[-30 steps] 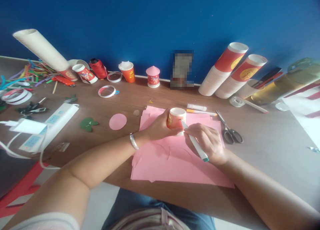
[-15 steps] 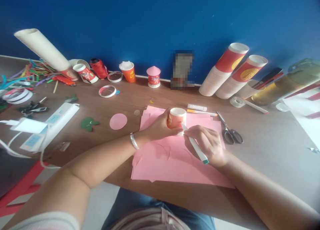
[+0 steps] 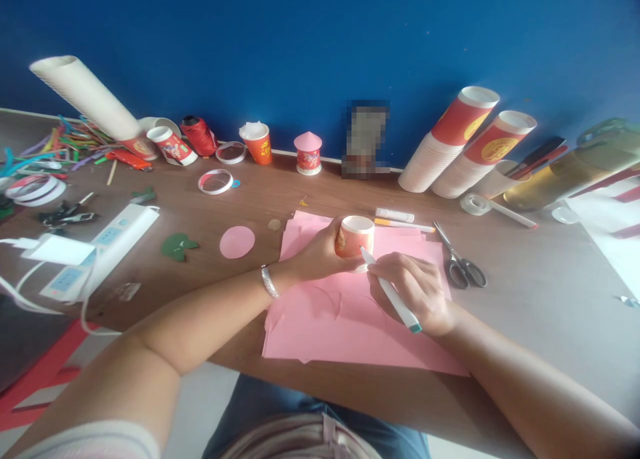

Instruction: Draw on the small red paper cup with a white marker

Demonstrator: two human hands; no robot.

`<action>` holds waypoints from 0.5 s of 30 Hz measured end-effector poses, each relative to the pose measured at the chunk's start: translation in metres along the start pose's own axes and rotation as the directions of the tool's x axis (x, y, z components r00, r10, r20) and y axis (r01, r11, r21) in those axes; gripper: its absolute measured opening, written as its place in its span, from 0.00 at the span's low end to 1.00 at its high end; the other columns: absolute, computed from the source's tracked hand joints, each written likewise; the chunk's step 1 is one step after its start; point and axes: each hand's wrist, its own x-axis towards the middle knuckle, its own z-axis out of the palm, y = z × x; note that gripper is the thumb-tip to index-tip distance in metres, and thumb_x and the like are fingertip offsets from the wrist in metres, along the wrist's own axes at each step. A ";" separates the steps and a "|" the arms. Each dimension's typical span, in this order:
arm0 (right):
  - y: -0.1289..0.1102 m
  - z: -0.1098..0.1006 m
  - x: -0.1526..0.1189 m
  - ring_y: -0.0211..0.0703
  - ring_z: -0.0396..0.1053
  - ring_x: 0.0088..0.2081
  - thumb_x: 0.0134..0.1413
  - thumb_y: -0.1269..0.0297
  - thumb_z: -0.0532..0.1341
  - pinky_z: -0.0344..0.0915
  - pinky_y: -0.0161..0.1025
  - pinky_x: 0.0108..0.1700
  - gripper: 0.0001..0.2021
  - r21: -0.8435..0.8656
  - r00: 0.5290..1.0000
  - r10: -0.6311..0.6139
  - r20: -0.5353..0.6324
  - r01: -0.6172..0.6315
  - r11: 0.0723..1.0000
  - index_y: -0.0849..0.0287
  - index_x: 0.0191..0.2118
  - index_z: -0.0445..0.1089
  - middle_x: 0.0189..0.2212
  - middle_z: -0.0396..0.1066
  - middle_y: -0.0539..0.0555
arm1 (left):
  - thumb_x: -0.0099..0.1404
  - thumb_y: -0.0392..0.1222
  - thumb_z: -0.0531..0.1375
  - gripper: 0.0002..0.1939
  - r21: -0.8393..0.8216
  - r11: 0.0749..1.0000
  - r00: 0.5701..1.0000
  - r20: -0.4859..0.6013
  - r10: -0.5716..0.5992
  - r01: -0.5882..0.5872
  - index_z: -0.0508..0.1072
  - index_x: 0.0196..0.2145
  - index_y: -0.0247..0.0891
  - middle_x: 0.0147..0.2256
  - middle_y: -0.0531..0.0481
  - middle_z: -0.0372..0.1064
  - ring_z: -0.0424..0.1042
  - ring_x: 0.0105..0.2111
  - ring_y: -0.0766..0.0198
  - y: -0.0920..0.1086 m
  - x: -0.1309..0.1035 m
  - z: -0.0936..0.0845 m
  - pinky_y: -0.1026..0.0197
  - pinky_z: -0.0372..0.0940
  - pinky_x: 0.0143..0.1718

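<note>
My left hand (image 3: 323, 251) is wrapped round the left side of a short red and white paper cup (image 3: 356, 238), whose open rim faces up. In my right hand (image 3: 413, 289) is a white marker (image 3: 395, 300) with a green end, its tip at the front of the cup. Both hands are over pink paper sheets (image 3: 320, 332). Behind the cup lie a white marker cap or pen (image 3: 395, 215) and an orange and white pen (image 3: 404, 225).
Scissors (image 3: 463, 266) lie right of the sheets, a pink paper circle (image 3: 237, 242) and green cutout (image 3: 177, 246) left. Along the wall stand a pink-roofed cup (image 3: 309, 154), an orange cup (image 3: 257, 144) and stacked cups (image 3: 433, 159). A power strip (image 3: 103, 249) sits left.
The marker's tip has shifted slightly left and down on the cup, and its green end is a little lower and further right. My left hand still holds the cup.
</note>
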 end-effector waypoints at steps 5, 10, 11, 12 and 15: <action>0.001 0.000 0.001 0.36 0.68 0.27 0.61 0.80 0.61 0.67 0.35 0.27 0.10 0.012 1.000 0.002 -0.003 -0.002 1.000 0.61 0.45 0.67 0.29 0.71 0.51 | 0.57 0.51 0.72 0.27 -0.013 0.998 0.998 0.017 0.058 -0.058 0.70 0.48 0.36 0.45 0.42 0.75 0.75 0.47 0.53 0.003 0.001 0.000 0.55 0.71 0.45; 0.001 -0.001 0.000 0.36 0.69 0.28 0.62 0.79 0.61 0.68 0.35 0.28 0.10 0.022 1.000 0.008 0.013 -0.008 1.000 0.61 0.46 0.66 0.30 0.71 0.51 | 0.57 0.52 0.72 0.26 -0.025 0.997 0.996 0.033 0.080 -0.079 0.71 0.47 0.37 0.44 0.42 0.76 0.75 0.46 0.54 0.006 0.003 0.000 0.55 0.71 0.45; 0.002 -0.001 0.000 0.36 0.69 0.28 0.62 0.79 0.61 0.68 0.35 0.28 0.10 0.022 1.000 0.011 0.014 -0.011 1.000 0.60 0.46 0.66 0.30 0.71 0.51 | 0.58 0.52 0.71 0.25 -0.019 0.997 0.996 0.040 0.076 -0.076 0.71 0.47 0.36 0.43 0.42 0.77 0.75 0.46 0.54 0.006 0.003 0.000 0.56 0.71 0.45; 0.002 -0.001 0.000 0.36 0.69 0.28 0.62 0.79 0.61 0.68 0.35 0.28 0.10 0.022 1.000 0.013 0.016 -0.013 1.000 0.60 0.46 0.66 0.30 0.71 0.51 | 0.58 0.52 0.71 0.25 -0.012 0.997 0.996 0.045 0.073 -0.072 0.71 0.46 0.36 0.43 0.42 0.77 0.75 0.46 0.55 0.006 0.002 0.000 0.56 0.71 0.46; 0.003 0.000 0.000 0.36 0.70 0.28 0.62 0.79 0.60 0.68 0.34 0.28 0.10 0.016 1.000 0.016 0.020 -0.016 1.000 0.60 0.46 0.66 0.30 0.72 0.51 | 0.58 0.52 0.71 0.25 0.000 0.998 0.997 0.042 0.066 -0.066 0.71 0.47 0.36 0.43 0.42 0.77 0.75 0.46 0.55 0.005 0.002 0.000 0.55 0.70 0.46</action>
